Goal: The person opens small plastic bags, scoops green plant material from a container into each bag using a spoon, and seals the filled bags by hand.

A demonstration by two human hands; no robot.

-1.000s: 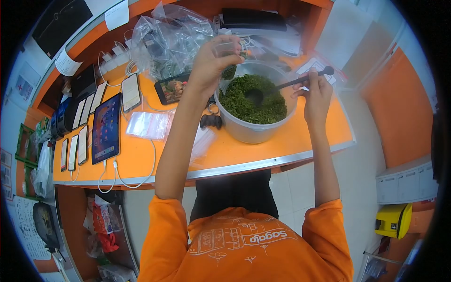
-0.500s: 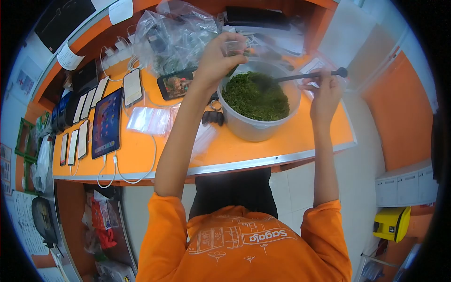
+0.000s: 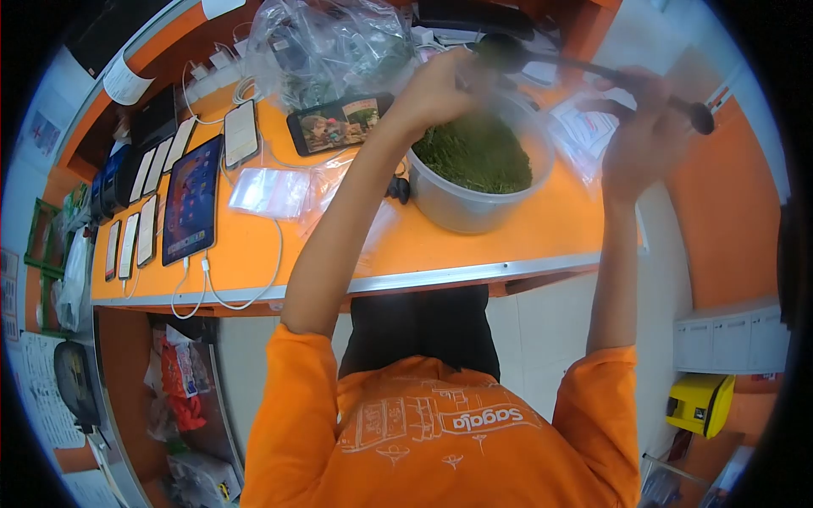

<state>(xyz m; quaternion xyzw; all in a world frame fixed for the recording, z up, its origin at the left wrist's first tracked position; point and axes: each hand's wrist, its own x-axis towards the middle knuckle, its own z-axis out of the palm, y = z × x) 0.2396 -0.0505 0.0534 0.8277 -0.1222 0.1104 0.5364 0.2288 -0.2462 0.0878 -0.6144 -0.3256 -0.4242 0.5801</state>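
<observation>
A clear round tub (image 3: 461, 212) on the orange table holds chopped green leaves (image 3: 474, 157). My right hand (image 3: 639, 127), blurred by motion, grips the handle of a black ladle (image 3: 584, 66) to the right of the tub. The ladle's bowl is raised above the tub's far rim, close to my left hand. My left hand (image 3: 440, 91) is over the tub's left rim with its fingers curled round a small clear bag, mostly hidden and smeared. Left of the tub lies a phone (image 3: 334, 127) with food pictures on its screen.
Flat clear zip bags (image 3: 271, 193) lie left of my forearm, beside a tablet (image 3: 192, 199) and several phones with white cables. Crumpled plastic bags (image 3: 330, 55) are piled at the back. More clear bags (image 3: 584, 127) lie right of the tub.
The ladle has come up out of the leaves to above the tub's far rim. My right hand has moved up and right; my left hand has moved slightly up and right.
</observation>
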